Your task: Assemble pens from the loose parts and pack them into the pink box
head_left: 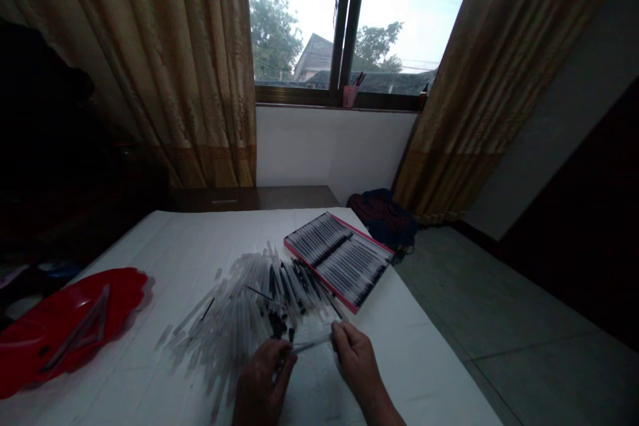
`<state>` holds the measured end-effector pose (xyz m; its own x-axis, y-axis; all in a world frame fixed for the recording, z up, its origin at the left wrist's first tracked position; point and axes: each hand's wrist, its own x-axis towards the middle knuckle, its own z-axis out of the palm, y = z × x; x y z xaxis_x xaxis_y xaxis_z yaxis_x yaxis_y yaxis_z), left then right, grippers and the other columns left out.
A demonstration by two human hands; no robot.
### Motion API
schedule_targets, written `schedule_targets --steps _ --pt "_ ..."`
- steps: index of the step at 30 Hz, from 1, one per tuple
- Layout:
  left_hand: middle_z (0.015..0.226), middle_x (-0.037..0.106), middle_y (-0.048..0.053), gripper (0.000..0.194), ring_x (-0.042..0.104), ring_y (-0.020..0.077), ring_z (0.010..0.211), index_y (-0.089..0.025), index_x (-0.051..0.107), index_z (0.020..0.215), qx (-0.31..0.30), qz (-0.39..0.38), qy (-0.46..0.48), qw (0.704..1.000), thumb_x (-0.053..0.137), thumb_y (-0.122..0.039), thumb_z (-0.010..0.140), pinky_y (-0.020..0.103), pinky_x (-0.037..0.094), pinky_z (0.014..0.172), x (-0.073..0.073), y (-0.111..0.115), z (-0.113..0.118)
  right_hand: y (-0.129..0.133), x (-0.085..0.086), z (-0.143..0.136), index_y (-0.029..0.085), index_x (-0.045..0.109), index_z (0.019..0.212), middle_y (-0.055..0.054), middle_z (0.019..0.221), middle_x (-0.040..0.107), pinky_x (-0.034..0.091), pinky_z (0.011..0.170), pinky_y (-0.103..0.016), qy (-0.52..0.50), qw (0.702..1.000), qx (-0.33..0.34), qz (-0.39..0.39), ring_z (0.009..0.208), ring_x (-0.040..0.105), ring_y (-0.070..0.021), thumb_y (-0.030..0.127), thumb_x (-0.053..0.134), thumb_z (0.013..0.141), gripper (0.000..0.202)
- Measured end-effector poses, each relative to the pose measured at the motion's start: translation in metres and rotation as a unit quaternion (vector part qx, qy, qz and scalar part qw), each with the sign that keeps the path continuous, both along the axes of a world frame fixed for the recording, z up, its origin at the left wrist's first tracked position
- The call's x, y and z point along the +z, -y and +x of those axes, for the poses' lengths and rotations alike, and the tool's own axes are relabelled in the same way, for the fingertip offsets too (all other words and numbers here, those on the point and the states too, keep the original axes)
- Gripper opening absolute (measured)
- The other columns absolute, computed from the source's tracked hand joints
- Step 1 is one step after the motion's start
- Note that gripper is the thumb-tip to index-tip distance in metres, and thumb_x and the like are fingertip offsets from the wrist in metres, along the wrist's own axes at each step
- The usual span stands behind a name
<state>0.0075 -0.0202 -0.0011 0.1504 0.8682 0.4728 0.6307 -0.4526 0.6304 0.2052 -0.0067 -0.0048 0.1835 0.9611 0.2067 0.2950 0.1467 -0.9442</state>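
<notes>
Near the front edge of the white table (pixel 424 359), my left hand (pixel 264 379) and my right hand (pixel 355 356) are both closed. A thin clear pen tube (pixel 313 344) stretches between them, its left end in my left fingers and its right end in my right fingertips. Just beyond and to the left lies a loose pile of clear tubes (pixel 239 313), with black pen parts (pixel 277 323) among them. Behind my right hand, a pink-edged tray (pixel 339 256) holds two rows of pens with black ends.
A red scalloped basin (pixel 74 313) with a clear triangular object inside stands at the table's left. Dark cloth (pixel 384 216) lies beyond the far right corner. A low brown cabinet (pixel 294 197) stands behind the table, under the window, with curtains (pixel 210 66) beside it.
</notes>
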Motion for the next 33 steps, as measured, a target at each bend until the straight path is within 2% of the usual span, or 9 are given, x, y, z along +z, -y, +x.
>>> schedule_targets --steps 5,9,13,16,21,24,27,30,33 --pt "0.076 0.07 0.002 0.039 0.066 0.0163 0.059 -0.025 0.06 0.1 0.065 -0.072 0.083 0.992 0.052 -0.058 0.081 0.024 0.052 0.052 -0.009 0.0 0.0 0.0 0.003 0.001 0.022 0.041 0.056 0.005 0.05 0.04 0.034 0.048 -0.023 -0.022 1.0 -0.003 -0.006 0.049 0.04 -0.0123 0.056 0.042 0.085 0.045" --pt "0.055 0.062 -0.002 0.041 0.059 0.0141 0.048 -0.022 0.063 0.084 0.041 -0.139 0.174 0.974 0.047 -0.059 0.082 0.023 0.048 0.049 -0.01 -0.003 -0.002 -0.002 0.0 0.0 0.022 0.04 0.056 0.006 0.049 0.038 0.032 0.045 -0.022 -0.043 0.999 0.0 -0.015 0.046 0.037 -0.0112 0.06 0.041 0.084 0.047" --pt "0.055 0.063 -0.002 0.046 0.057 0.0121 0.046 -0.019 0.064 0.079 0.012 -0.207 0.292 0.934 0.063 -0.063 0.068 0.022 0.048 0.046 -0.004 -0.009 -0.005 -0.002 -0.005 -0.001 0.021 0.042 0.056 0.005 0.051 0.042 0.034 0.049 -0.022 -0.009 1.0 0.018 -0.005 0.049 0.042 -0.0119 0.057 0.04 0.086 0.047" --pt "0.053 0.061 -0.005 0.051 0.048 0.0075 0.038 -0.018 0.064 0.081 0.02 -0.257 0.366 0.894 0.069 -0.064 0.06 0.017 0.039 0.035 0.002 -0.011 -0.006 -0.002 -0.006 -0.002 0.021 0.044 0.055 0.004 0.051 0.045 0.035 0.05 -0.022 0.014 0.999 0.037 -0.004 0.05 0.045 -0.0125 0.057 0.038 0.087 0.049" --pt "0.054 0.06 -0.005 0.056 0.047 0.0064 0.038 -0.018 0.066 0.086 0.037 -0.289 0.425 0.857 0.073 -0.063 0.054 0.014 0.033 0.032 0.008 -0.01 -0.008 -0.002 -0.002 -0.001 0.019 0.054 0.058 0.0 0.054 0.055 0.04 0.052 -0.023 0.057 0.995 0.081 -0.007 0.054 0.054 -0.0149 0.057 0.036 0.088 0.052" --pt "0.051 0.058 -0.005 0.059 0.046 0.0066 0.037 -0.018 0.067 0.085 0.053 -0.269 0.41 0.87 0.071 -0.067 0.053 0.015 0.032 0.031 0.011 -0.007 -0.011 0.001 -0.001 -0.001 0.018 0.065 0.094 -0.005 0.08 0.068 0.046 0.057 -0.023 0.063 0.994 0.09 0.016 0.069 0.062 -0.0176 0.048 0.044 0.088 0.037" --pt "0.051 0.058 -0.004 0.059 0.045 0.0071 0.035 -0.017 0.068 0.083 0.052 -0.267 0.352 0.896 0.068 -0.069 0.054 0.016 0.03 0.03 0.016 -0.001 -0.014 0.004 0.0 -0.011 0.026 0.052 0.126 -0.006 0.106 0.067 0.049 0.066 -0.024 0.102 0.982 0.143 0.075 0.082 0.064 -0.0187 0.034 0.057 0.081 0.046" --pt "0.06 0.064 0.0 0.048 0.054 0.0106 0.045 -0.019 0.069 0.084 0.027 -0.262 0.281 0.923 0.066 -0.062 0.064 0.016 0.035 0.034 0.022 0.007 -0.018 0.005 0.002 -0.03 0.03 0.058 0.121 -0.005 0.1 0.07 0.049 0.071 -0.025 0.194 0.946 0.227 0.125 0.08 0.066 -0.0203 0.025 0.061 0.076 0.045" --pt "0.071 0.07 0.002 0.037 0.063 0.0151 0.06 -0.021 0.069 0.087 0.015 -0.233 0.22 0.947 0.063 -0.054 0.071 0.021 0.048 0.047 0.025 0.01 -0.033 0.002 0.001 -0.045 0.026 0.067 0.106 -0.005 0.081 0.072 0.049 0.062 -0.023 0.238 0.924 0.268 0.132 0.067 0.067 -0.0188 0.02 0.049 0.082 0.03"
